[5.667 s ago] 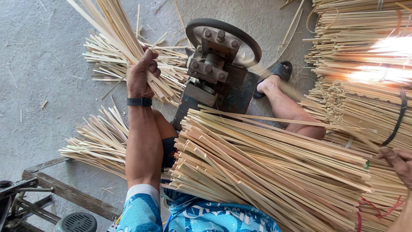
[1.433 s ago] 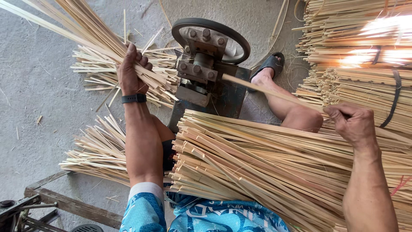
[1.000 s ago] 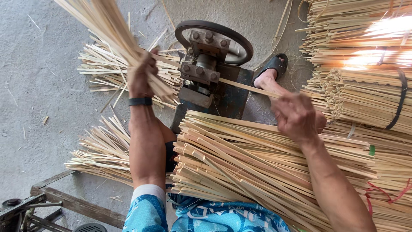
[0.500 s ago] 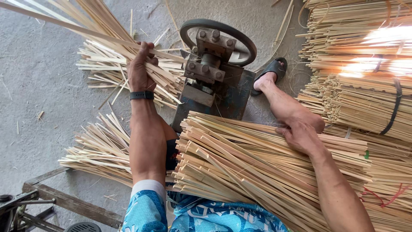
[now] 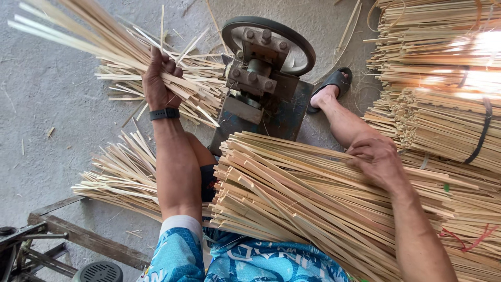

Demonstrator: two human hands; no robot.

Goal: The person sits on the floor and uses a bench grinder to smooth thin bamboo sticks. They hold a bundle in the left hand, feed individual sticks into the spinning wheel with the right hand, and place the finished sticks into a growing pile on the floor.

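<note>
Clutching a fan of pale bamboo slivers [image 5: 94, 36], the left hand [image 5: 158, 83] kept a closed grip around their lower ends, just left of the splitting machine [image 5: 263, 78]. These slivers were thin, flat and straw-coloured; their long axis ran diagonally, with the free ends pointing toward the upper left of the view. The right hand [image 5: 378, 162] rested with fingers curled on the bamboo strip bundle [image 5: 313, 203] lying across the lap; whether that grip enclosed a strip could not be determined. This bundle consisted of wider, square-cut strips, its long axis running from centre-left to lower right, with the cut ends facing the left forearm. Loose split slivers [image 5: 120, 175] lay on the concrete floor [image 5: 42, 104].
</note>
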